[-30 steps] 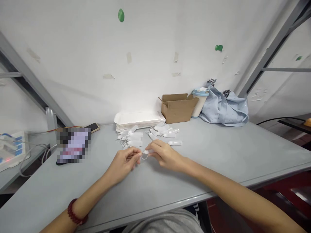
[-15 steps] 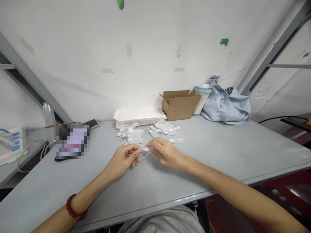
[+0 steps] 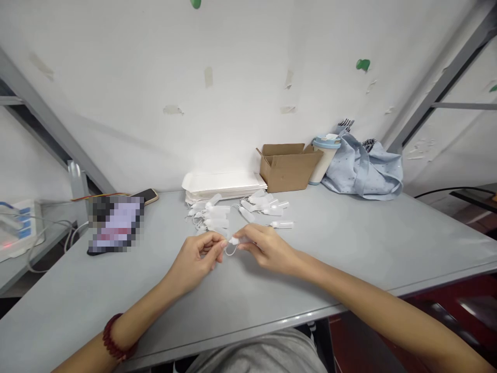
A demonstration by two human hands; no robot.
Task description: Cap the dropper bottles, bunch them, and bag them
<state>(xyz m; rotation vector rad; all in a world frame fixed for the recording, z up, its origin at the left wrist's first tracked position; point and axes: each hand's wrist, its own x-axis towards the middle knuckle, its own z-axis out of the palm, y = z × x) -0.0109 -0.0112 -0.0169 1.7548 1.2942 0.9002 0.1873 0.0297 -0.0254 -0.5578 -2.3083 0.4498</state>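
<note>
Here, right hand [image 3: 267, 250] grip clasps white bottle [image 3: 234, 241] (tip leftward), left hand [image 3: 200, 258] grip pinches white loop [image 3: 231, 254]

no readable text, labels, numbers, signs

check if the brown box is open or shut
Open: the brown box has its flaps spread, and part of its inside shows. Cannot tell whether anything lies deeper.

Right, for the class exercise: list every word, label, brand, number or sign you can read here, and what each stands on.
No text can be read anywhere.
Pixelated patch: blurred out, unreadable.
Bottles: too small to make out any marks.
Box, cup, bag: no readable print on the sides shown.
</note>
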